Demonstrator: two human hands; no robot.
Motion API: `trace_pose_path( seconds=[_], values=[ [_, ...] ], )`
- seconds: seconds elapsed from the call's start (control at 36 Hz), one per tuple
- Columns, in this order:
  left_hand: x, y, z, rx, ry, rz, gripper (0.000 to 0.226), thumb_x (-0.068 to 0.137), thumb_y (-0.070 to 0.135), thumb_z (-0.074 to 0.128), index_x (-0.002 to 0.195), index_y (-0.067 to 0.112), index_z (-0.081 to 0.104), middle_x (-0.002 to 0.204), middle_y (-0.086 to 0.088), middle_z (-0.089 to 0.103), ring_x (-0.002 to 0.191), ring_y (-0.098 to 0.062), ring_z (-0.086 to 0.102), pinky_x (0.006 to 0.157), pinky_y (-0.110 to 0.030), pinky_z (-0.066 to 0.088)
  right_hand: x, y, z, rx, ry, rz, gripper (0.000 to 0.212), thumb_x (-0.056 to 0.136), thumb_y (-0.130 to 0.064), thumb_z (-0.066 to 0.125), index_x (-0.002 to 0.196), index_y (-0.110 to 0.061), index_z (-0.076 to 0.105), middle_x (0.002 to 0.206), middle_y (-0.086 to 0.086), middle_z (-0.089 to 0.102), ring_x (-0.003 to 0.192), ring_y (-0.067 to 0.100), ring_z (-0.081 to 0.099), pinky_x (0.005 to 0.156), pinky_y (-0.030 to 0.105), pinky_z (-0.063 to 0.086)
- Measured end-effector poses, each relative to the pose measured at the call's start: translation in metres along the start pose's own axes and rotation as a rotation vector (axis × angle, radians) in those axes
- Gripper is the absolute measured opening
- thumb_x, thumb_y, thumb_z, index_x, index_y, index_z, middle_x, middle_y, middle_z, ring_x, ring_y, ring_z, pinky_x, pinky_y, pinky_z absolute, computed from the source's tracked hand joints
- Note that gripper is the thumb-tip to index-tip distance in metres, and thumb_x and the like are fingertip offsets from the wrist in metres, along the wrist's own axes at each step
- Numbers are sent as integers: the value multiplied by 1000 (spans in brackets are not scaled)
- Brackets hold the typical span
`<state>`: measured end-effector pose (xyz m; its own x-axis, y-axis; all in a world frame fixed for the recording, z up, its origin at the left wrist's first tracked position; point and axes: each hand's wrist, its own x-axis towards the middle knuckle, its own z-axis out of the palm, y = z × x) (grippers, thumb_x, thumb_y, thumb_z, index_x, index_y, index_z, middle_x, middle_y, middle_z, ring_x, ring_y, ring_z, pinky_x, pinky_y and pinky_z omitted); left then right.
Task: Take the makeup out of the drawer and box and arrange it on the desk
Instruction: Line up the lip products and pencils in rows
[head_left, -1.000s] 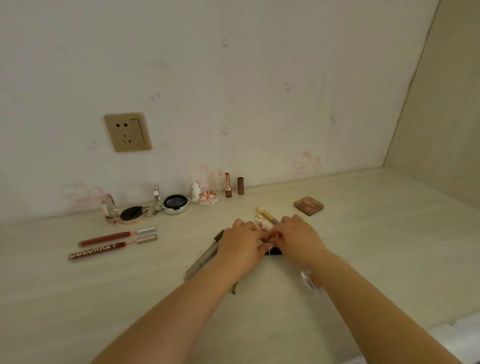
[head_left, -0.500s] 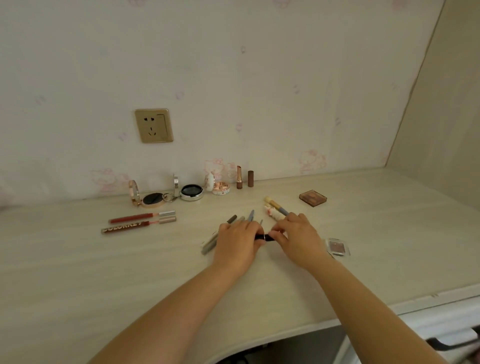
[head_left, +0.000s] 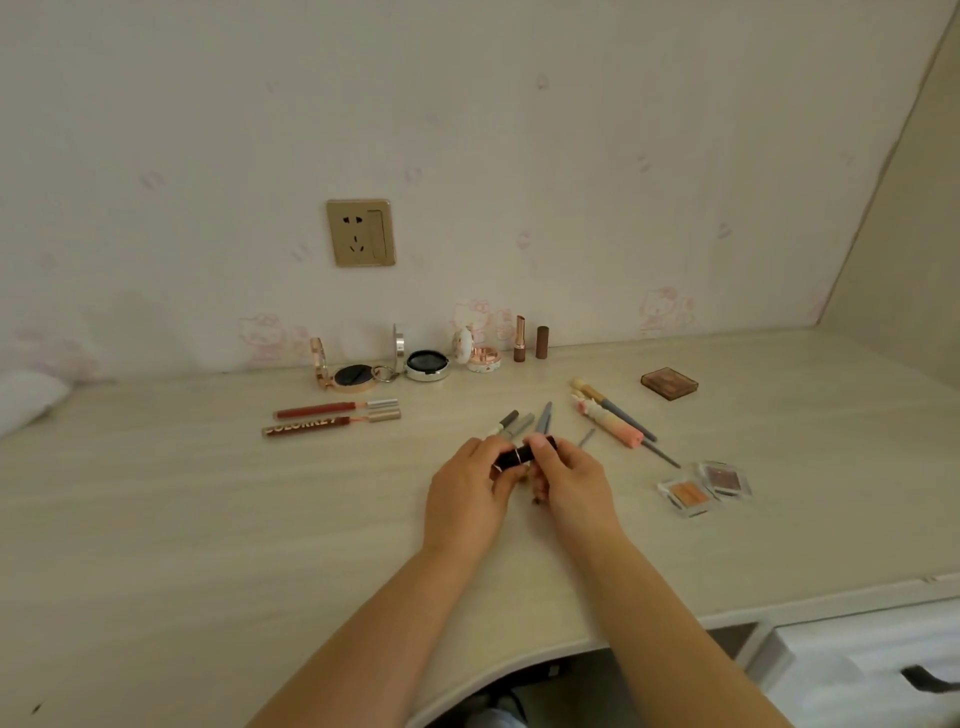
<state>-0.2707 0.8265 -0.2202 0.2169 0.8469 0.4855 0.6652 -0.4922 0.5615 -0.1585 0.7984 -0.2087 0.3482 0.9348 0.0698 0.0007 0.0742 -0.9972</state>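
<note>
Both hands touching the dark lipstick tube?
Touching. Head view: the left hand and right hand each have fingers curled around the dark lipstick tube.

desk (head_left: 208, 519): pale matt wood-grain | compacts (head_left: 427, 365): shiny metal | socket (head_left: 360, 233): glossy gold

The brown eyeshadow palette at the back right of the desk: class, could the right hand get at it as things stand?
Probably not straight away: the right hand and left hand both grip a dark lipstick tube. The way to the palette is otherwise free, apart from the brushes lying short of it.
</note>
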Motion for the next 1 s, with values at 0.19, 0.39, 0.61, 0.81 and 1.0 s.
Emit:
trace_pose_path(
  seconds=[0.19,0.39,0.61,0.81,1.0],
  values=[
    [-2,2,-3,167,-109,12,27,96,43,41,106,28,60,98,5,67,91,-20,62,72,-33,46,4,5,3,-80,19,0,25,97,-22,45,80,-12,60,58,0,50,56,15,44,58,30,38],
    [-2,2,-3,39,-267,-96,27,96,40,40,89,24,61,86,-2,67,85,-26,61,75,-38,49,11,9,-3,-42,143,44,29,100,-25,36,86,-9,56,65,3,50,61,16,47,61,31,38],
    [1,-9,-14,-510,-90,-357,32,100,29,38,78,23,60,65,6,57,56,-2,51,55,-14,39,17,9,-13,192,312,64,27,101,-27,33,86,-16,53,59,0,38,53,12,37,53,26,33],
    [30,6,-12,-778,-91,-517,20,102,27,34,91,21,50,82,4,69,73,-8,61,59,-24,40,45,-1,-24,163,201,101,19,100,-13,38,111,-16,53,73,2,51,67,13,49,66,28,44],
    [94,12,2,-553,-117,-341,4,95,32,51,92,32,53,97,9,67,91,-7,63,81,-31,53,103,-34,-35,-121,100,-89,14,97,-19,47,102,-17,60,73,-2,56,66,11,51,64,25,42]
  ],
)
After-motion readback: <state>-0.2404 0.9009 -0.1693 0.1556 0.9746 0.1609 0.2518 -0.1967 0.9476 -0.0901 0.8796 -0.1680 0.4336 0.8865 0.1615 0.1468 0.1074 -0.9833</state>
